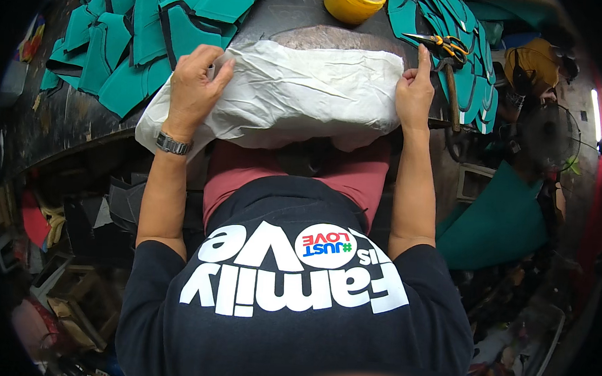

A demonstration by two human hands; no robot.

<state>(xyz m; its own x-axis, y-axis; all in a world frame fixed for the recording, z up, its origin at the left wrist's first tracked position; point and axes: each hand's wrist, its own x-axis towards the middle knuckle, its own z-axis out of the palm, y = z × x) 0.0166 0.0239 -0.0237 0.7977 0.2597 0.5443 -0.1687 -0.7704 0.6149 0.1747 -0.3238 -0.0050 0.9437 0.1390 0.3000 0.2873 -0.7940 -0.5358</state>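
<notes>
A creased white cloth is stretched between my two hands, over the table's near edge and above my lap. Its upper left part is pinched in my left hand, thumb toward the cloth and a wristwatch on that arm. At the cloth's upper right corner, my right hand grips the edge with its index finger pointing up. Just beyond that finger lie scissors with orange and black handles. Beside the same hand rests a wooden-handled tool, its kind unclear.
Green cut pieces with black edging cover the table's left side. More green pieces overlap at the right. A yellow tub stands at the far middle of the dark table. Off right are a fan and another person.
</notes>
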